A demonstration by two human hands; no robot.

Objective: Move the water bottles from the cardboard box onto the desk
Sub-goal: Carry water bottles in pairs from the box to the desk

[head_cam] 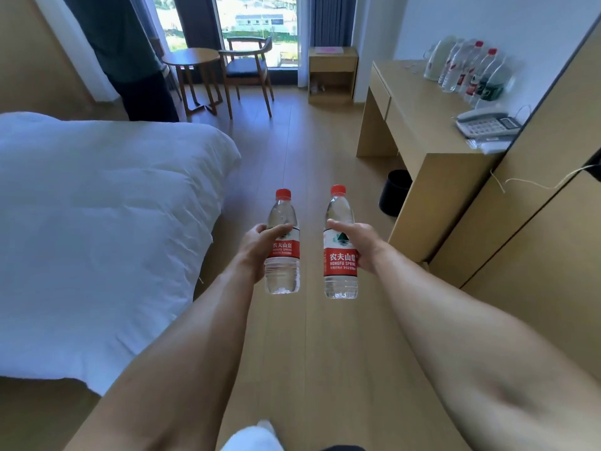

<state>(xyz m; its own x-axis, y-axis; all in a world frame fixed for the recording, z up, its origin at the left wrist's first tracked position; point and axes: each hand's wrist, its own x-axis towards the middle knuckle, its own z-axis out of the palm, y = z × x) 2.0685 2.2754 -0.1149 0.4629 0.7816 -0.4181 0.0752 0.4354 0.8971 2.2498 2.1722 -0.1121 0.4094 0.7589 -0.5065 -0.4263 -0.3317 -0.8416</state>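
I have one water bottle in each hand, both upright with red caps and red labels: my left hand [260, 247] is wrapped round the left bottle [282, 245] at its label, thumb across the front, and my right hand [359, 245] grips the right bottle [340, 245] the same way, fingers curled behind where I cannot see them. Both bottles hang in the air over the wooden floor [312, 353], between the bed [97, 206] on my left and the desk [419, 118] ahead on my right, and well apart from the desk yet. The cardboard box is not in view. What could go wrong, I think: the row of bottles [468, 70] already on the desk stands packed close by the white kettle [437, 58], so setting a new one down carelessly could knock a neighbour over and topple the line; the telephone [487, 123] and its cord take up the nearer end, which narrows my landing room; and putting down two at once means neither hand is free to steady anything. Counting: two bottles in my hands, about five or six on the desk, though that row is blurred and overlapping, so I cannot be sure; one kettle, one telephone, one black waste bin [394, 192] under the desk.
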